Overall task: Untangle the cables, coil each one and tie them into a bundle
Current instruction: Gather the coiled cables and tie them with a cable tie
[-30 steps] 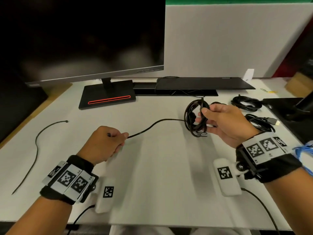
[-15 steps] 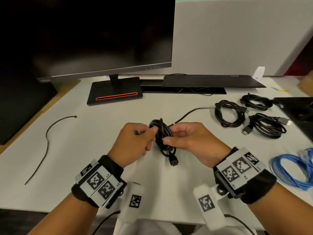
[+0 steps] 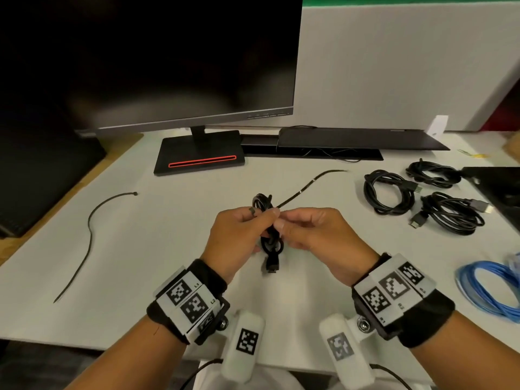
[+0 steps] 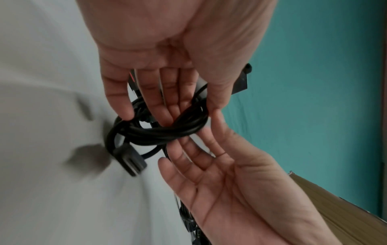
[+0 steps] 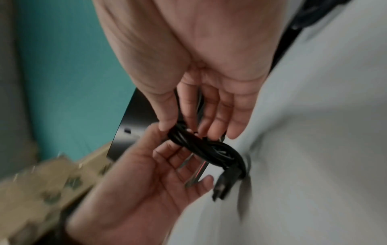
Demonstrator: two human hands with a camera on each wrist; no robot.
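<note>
Both hands pinch the coiled black rubber-sheathed cable (image 3: 268,232) mid-air, just above the white desk top (image 3: 140,263). Left hand (image 3: 239,235) has thumb and fingers curled onto the coil's upper part; from the left wrist view its fingers (image 4: 165,106) lie against the strands. Right hand (image 3: 312,235) pinches the same coil from the other side, fingertips meeting the left's. Black plug end (image 3: 271,267) hangs below the coil. A thin black tie strap (image 3: 306,185) runs from the grip up and right, its far end on the desk.

Handling, judged: light, soft, springy loops that want to open; sheath looks a bit slick. Best held at the waist where all strands cross, not by the plug.

Versus 0.5 s back: hands are closer together, now touching over the coil, and the coil is squeezed narrower. One second back, the hands were apart with the strap stretched between them.

Further out: three coiled black cables (image 3: 389,192) right, blue coiled cable (image 3: 489,288) far right, loose black zip tie (image 3: 90,229) left, dark monitor (image 3: 157,60) behind.
</note>
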